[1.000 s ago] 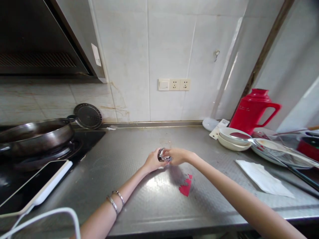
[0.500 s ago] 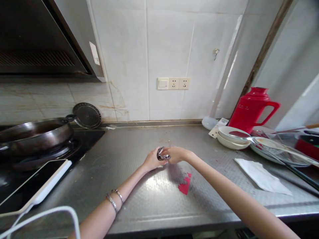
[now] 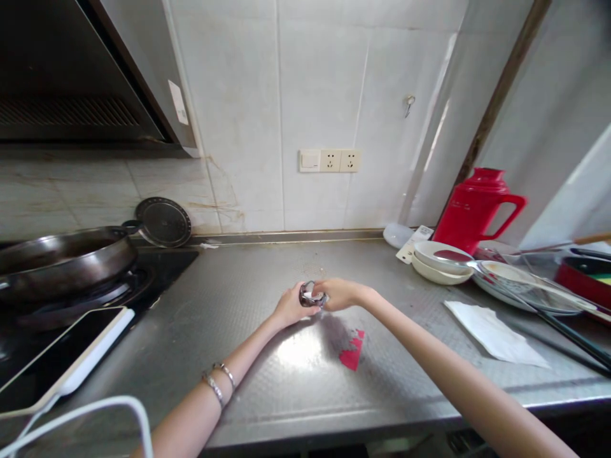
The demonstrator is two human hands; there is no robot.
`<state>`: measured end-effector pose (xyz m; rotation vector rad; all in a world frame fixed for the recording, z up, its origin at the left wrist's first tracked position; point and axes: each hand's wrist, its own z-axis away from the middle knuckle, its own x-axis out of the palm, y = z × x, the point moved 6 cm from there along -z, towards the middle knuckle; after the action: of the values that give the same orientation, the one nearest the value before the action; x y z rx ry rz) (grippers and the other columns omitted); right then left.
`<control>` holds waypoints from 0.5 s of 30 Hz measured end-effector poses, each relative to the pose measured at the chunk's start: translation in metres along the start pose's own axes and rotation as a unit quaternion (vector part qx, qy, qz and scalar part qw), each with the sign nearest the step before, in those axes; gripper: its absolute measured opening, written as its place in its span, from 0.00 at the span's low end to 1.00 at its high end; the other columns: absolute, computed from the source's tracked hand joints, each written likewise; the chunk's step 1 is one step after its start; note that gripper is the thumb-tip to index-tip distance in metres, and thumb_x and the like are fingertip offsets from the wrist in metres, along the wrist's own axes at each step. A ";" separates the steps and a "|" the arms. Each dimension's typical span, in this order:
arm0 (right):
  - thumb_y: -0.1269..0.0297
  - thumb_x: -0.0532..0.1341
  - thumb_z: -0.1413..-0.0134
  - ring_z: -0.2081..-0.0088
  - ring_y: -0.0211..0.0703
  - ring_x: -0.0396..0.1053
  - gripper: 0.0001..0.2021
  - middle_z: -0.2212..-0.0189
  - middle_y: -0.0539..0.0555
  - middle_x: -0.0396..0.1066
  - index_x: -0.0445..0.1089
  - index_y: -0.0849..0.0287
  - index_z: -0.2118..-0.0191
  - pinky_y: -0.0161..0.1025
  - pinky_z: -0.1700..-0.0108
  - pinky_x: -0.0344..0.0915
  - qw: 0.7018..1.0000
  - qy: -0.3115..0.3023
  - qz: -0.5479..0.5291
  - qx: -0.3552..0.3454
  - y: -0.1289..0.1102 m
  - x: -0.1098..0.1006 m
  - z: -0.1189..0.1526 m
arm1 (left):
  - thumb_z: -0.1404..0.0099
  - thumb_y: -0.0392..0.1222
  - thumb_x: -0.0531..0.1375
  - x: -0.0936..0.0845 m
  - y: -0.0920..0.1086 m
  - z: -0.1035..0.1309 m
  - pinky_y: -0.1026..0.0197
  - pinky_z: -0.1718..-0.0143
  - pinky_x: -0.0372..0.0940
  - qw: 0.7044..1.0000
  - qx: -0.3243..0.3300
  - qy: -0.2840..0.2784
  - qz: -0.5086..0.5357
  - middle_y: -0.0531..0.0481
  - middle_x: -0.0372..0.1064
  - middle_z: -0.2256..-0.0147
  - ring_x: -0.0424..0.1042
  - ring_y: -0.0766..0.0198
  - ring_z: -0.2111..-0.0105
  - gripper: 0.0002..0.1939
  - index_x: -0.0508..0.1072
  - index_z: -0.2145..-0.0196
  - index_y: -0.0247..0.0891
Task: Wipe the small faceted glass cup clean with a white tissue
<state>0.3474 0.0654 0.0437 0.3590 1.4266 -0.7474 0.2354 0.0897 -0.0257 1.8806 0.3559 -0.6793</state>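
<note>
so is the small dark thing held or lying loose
Held: the left hand grips the small dark thing; the right hand is at its other side. Contact with the counter is hidden.

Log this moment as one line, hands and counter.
left hand: holding small shiny object | right hand: against it | red scrap: on counter

Free lane over the counter [image 3: 243,270], pan [image 3: 81,270] a barrier at left, stacked bowls [image 3: 438,273] at right.

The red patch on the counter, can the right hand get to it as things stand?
Probably yes: the red patch lies close to the right hand with nothing covering it, though that hand is busy at the dark object in the left hand.
</note>
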 end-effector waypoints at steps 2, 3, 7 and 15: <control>0.70 0.58 0.54 0.65 0.43 0.71 0.09 0.63 0.55 0.74 0.72 0.60 0.65 0.33 0.66 0.62 0.999 -0.028 -0.015 0.010 0.002 0.006 -0.002 | 0.55 0.48 0.69 0.000 0.001 0.000 0.58 0.57 0.66 1.000 0.002 -0.001 -0.005 0.46 0.74 0.57 0.73 0.55 0.58 0.35 0.66 0.50 0.39; 0.71 0.58 0.54 0.66 0.42 0.71 0.09 0.65 0.55 0.74 0.72 0.61 0.65 0.33 0.67 0.62 0.999 -0.043 -0.022 0.018 0.003 0.009 -0.004 | 0.55 0.48 0.69 0.000 0.000 0.000 0.58 0.58 0.67 1.000 -0.001 -0.001 -0.003 0.47 0.74 0.57 0.73 0.55 0.58 0.35 0.66 0.50 0.39; 0.72 0.58 0.55 0.71 0.38 0.71 0.14 0.67 0.54 0.74 0.71 0.60 0.60 0.31 0.71 0.64 0.993 -0.084 -0.061 0.050 0.007 0.018 -0.008 | 0.55 0.48 0.69 0.001 -0.001 -0.001 0.59 0.59 0.67 1.000 -0.003 -0.004 0.008 0.47 0.75 0.59 0.74 0.56 0.59 0.35 0.67 0.49 0.39; 0.78 0.57 0.59 0.77 0.37 0.73 0.29 0.59 0.58 0.74 0.66 0.55 0.47 0.30 0.78 0.67 0.978 -0.141 -0.085 0.127 0.015 0.018 -0.010 | 0.54 0.50 0.69 0.001 -0.001 0.000 0.59 0.61 0.67 1.000 0.009 -0.001 0.005 0.46 0.75 0.61 0.74 0.56 0.61 0.32 0.68 0.52 0.38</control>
<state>0.3492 0.0783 0.0223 0.3144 1.1042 -1.0816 0.2358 0.0901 -0.0265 1.8972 0.3398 -0.6799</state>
